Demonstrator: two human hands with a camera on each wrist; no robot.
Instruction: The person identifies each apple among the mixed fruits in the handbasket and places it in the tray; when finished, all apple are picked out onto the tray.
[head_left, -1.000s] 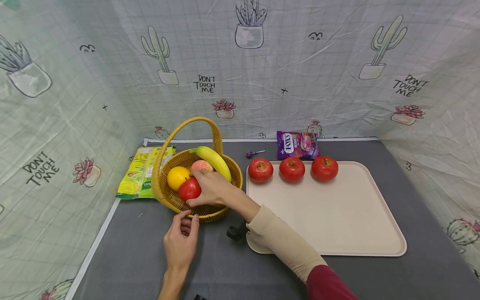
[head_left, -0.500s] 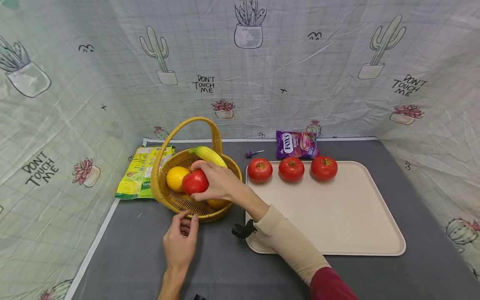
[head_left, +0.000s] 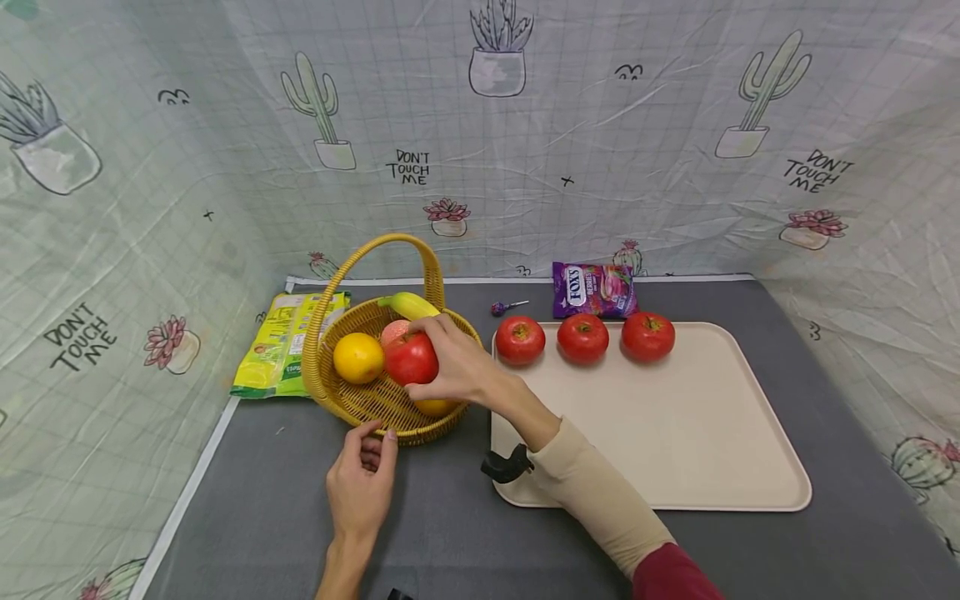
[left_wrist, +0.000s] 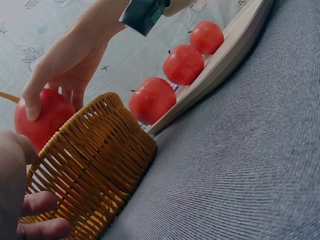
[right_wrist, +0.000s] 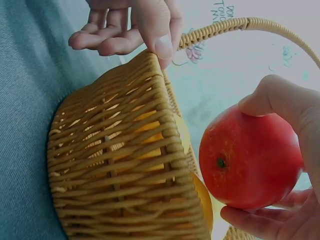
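Observation:
My right hand (head_left: 457, 362) grips a red apple (head_left: 411, 360) with thumb and fingers, holding it over the wicker basket (head_left: 352, 412). In the right wrist view, the apple (right_wrist: 250, 160) is raised just past the basket's rim. With thumb and forefinger my left hand (head_left: 363, 483) pinches the near rim, plainest in the right wrist view, its other fingers loosely bent outside. Inside the basket lie an orange (head_left: 357, 358), a pinkish peach-like fruit (head_left: 394, 332), a banana (head_left: 412, 306) and another orange-yellow fruit (head_left: 435, 407), partly hidden by my right hand.
Three red apples (head_left: 583, 339) stand in a row along the back left of a beige tray (head_left: 675, 433). Behind them lie a purple candy bag (head_left: 595, 289) and a lollipop (head_left: 508, 307). A yellow-green packet (head_left: 281, 346) lies left of the basket, whose tall handle (head_left: 375, 244) arches up.
My right hand has lifted the red apple from among the basket's fruit and moved it rightward, uncovering more of the orange. The left hand has stayed at the rim.

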